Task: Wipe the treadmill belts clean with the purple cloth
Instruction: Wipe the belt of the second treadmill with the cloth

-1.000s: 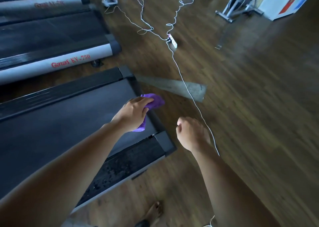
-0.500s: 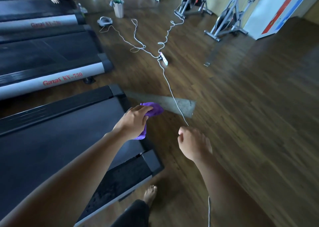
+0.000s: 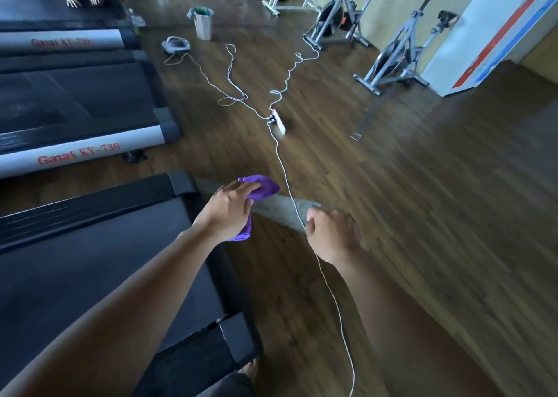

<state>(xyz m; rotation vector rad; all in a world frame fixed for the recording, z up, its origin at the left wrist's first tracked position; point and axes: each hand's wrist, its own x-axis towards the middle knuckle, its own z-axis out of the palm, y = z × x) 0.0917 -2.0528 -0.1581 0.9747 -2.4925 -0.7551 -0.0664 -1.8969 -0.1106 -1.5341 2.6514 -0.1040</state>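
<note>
1. The wooden floor fills most of the view.
2. The nearest treadmill belt lies at the left, dark and flat.
3. A white cable runs over the floor to a power strip.
4. The left hand is past the belt's end, above the floor, and its fingers are closed around the purple cloth, which is bunched.
5. The right hand is beside it, empty, fingers curled loosely into a fist.
</note>
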